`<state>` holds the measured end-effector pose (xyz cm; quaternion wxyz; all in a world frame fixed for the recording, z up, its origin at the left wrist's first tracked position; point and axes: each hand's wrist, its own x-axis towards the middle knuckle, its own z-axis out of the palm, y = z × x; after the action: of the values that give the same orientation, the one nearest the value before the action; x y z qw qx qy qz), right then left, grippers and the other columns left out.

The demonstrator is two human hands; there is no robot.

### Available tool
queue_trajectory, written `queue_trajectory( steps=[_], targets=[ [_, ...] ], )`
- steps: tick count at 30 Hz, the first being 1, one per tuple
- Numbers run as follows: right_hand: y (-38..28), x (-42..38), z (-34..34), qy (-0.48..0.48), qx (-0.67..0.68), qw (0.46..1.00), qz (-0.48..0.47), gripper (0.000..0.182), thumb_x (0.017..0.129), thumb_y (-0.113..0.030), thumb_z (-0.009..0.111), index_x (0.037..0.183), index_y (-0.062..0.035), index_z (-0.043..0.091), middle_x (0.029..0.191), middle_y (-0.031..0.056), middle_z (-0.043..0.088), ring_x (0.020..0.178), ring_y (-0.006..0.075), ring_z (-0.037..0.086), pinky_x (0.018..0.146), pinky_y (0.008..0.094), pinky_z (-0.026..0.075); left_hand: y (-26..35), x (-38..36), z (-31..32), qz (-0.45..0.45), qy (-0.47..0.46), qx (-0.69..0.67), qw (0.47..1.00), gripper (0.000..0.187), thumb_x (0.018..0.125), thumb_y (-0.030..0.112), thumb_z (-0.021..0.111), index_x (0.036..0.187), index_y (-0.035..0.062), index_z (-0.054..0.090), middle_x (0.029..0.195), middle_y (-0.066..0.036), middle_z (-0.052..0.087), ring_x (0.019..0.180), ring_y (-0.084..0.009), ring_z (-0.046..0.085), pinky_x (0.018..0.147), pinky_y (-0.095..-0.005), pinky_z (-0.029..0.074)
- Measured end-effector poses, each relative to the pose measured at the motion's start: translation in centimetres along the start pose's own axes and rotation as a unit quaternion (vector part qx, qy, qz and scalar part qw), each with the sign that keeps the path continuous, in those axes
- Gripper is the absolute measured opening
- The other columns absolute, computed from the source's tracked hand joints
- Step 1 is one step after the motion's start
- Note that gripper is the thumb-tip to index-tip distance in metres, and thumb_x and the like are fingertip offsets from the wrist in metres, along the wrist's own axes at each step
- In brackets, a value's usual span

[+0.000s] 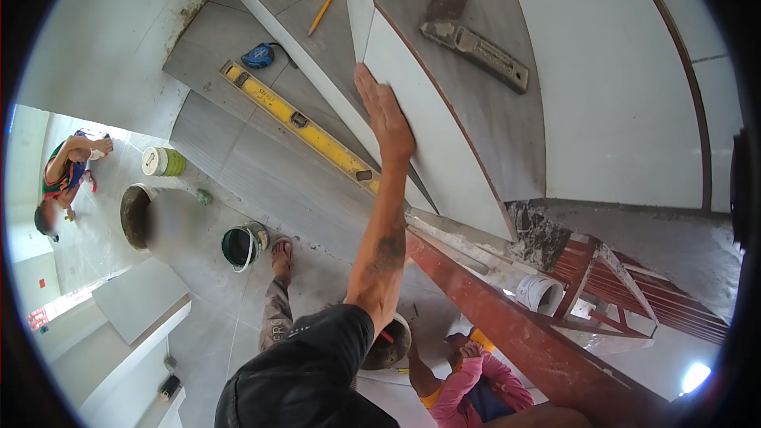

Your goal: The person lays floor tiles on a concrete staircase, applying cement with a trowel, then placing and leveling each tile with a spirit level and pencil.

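The left hand (385,115) lies flat and fully open against the face of a pale riser tile (432,123), fingers together and pointing toward eleven o'clock. It grips nothing, only presses. The right hand is out of sight. The tile stands on edge at the front of a stair step, just right of the frame's centre, its top edge running up toward twelve.

It looks to me like the bedding step: the tile is being pushed home against the riser. The next move probably calls for steady, even pressure and a check for true. The yellow spirit level (301,123) lies within reach at ten o'clock of the hand, flat on the grey tiled tread (238,40).

On that tread, further toward eleven, sit a blue tape measure (258,55) and a pencil (326,8). A mortar-caked float (476,47) rests on the step at one o'clock.

Below, the room is a building site. A rust-red steel beam (507,325) slants toward five. A green bucket (244,244) stands at seven beside the worker's own foot (281,252). One person in pink (476,384) crouches at six, and another (63,174) bends over the floor at nine.
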<state>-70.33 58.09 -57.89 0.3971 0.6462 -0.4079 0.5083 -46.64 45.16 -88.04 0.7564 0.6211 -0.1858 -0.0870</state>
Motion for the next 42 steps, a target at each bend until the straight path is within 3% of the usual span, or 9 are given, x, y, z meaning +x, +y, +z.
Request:
queue_trajectory(
  steps=[8, 14, 18, 20, 26, 31, 34, 38, 42],
  targets=[
    [0.2, -0.2, 0.0, 0.007, 0.009, 0.999, -0.031, 0.043, 0.097, -0.025, 0.047, 0.134, -0.0018, 0.042, 0.135, 0.0219, 0.037, 0.129, 0.0358, 0.039, 0.107, 0.0497, 0.032, 5.4, -10.3, 2.2, -0.012, 0.011, 0.043, 0.999, 0.061, 0.103, 0.033, 0.026, 0.151, -0.0012, 0.011, 0.158, -0.024, 0.007, 0.146, -0.0408, 0.004, 0.117, -0.0459, 0.005],
    [0.4, -0.7, -1.0, 0.006, 0.001, 0.999, -0.041, 0.048, 0.096, -0.030, 0.050, 0.134, -0.0021, 0.041, 0.134, 0.0217, 0.039, 0.127, 0.0358, 0.041, 0.105, 0.0487, 0.034, 13.8, -12.2, 2.5, -0.019, -0.063, 0.023, 0.998, 0.077, 0.100, 0.056, 0.019, 0.152, 0.0016, 0.003, 0.160, -0.020, -0.002, 0.147, -0.0364, -0.004, 0.115, -0.0520, -0.002],
    [1.0, -1.1, -1.4, -0.004, -0.019, 0.999, -0.047, 0.052, 0.094, -0.033, 0.051, 0.134, -0.0022, 0.039, 0.133, 0.0216, 0.040, 0.125, 0.0358, 0.042, 0.104, 0.0481, 0.036, 11.4, -9.3, 2.3, 0.093, -0.089, 0.065, 0.990, 0.093, 0.090, 0.074, 0.010, 0.153, 0.0059, -0.001, 0.160, -0.016, -0.004, 0.147, -0.0380, -0.006, 0.111, -0.0601, -0.005],
    [1.3, -1.2, -1.4, -0.005, -0.028, 0.998, -0.051, 0.053, 0.094, -0.035, 0.052, 0.134, -0.0023, 0.039, 0.132, 0.0216, 0.041, 0.125, 0.0358, 0.043, 0.103, 0.0477, 0.036, 10.2, -6.0, 1.9, 0.142, -0.083, 0.041, 0.986, 0.091, 0.093, 0.068, 0.023, 0.153, 0.0045, 0.001, 0.159, -0.022, 0.002, 0.147, -0.0407, -0.002, 0.109, -0.0623, 0.004],
    [1.9, -0.8, -1.3, -0.014, -0.049, 0.996, -0.070, 0.059, 0.092, -0.039, 0.055, 0.134, -0.0025, 0.037, 0.131, 0.0214, 0.043, 0.122, 0.0358, 0.044, 0.101, 0.0468, 0.038, 7.4, 2.0, 1.0, 0.261, -0.082, 0.045, 0.961, 0.074, 0.100, 0.047, 0.026, 0.152, -0.0003, 0.006, 0.158, -0.024, 0.009, 0.145, -0.0438, 0.004, 0.113, -0.0544, 0.004],
    [2.0, 0.7, -1.7, -0.046, -0.144, 0.970, -0.190, 0.063, 0.090, -0.043, 0.057, 0.134, -0.0027, 0.036, 0.130, 0.0213, 0.044, 0.120, 0.0358, 0.046, 0.099, 0.0459, 0.040, 8.8, 6.4, 0.5, 0.144, -0.053, -0.016, 0.988, 0.064, 0.104, 0.039, 0.021, 0.150, -0.0051, 0.012, 0.157, -0.024, 0.013, 0.146, -0.0384, 0.009, 0.119, -0.0431, 0.004],
    [0.1, 1.1, -0.2, -0.001, -0.035, 0.996, -0.079, 0.035, 0.098, -0.024, 0.055, 0.114, 0.0068, 0.059, 0.104, 0.0211, 0.065, 0.100, 0.0328, 0.063, 0.087, 0.0426, 0.050, 9.3, 3.8, 0.8, 0.156, -0.036, 0.024, 0.987, 0.067, 0.104, 0.043, 0.024, 0.149, -0.0053, 0.014, 0.158, -0.021, 0.013, 0.147, -0.0316, 0.011, 0.118, -0.0360, 0.009],
    [0.4, 0.8, -0.2, 0.027, 0.001, 0.995, -0.091, 0.027, 0.099, -0.017, 0.050, 0.110, 0.0064, 0.061, 0.100, 0.0195, 0.064, 0.092, 0.0306, 0.062, 0.082, 0.0409, 0.050, 10.8, -2.8, 1.5, 0.146, -0.045, 0.017, 0.988, 0.068, 0.104, 0.044, 0.024, 0.149, -0.0058, 0.014, 0.158, -0.021, 0.012, 0.147, -0.0315, 0.010, 0.118, -0.0362, 0.010],
    [2.7, -0.1, 0.4, 0.082, 0.009, 0.990, -0.111, 0.031, 0.100, -0.021, 0.050, 0.108, 0.0057, 0.063, 0.126, 0.0265, 0.043, 0.097, 0.0305, 0.059, 0.083, 0.0403, 0.051, 11.8, -9.3, -0.2, 0.121, -0.104, 0.063, 0.985, 0.061, 0.103, 0.035, 0.033, 0.148, -0.0033, 0.020, 0.157, -0.021, 0.016, 0.145, -0.0304, 0.015, 0.116, -0.0368, 0.016]
  ],
)
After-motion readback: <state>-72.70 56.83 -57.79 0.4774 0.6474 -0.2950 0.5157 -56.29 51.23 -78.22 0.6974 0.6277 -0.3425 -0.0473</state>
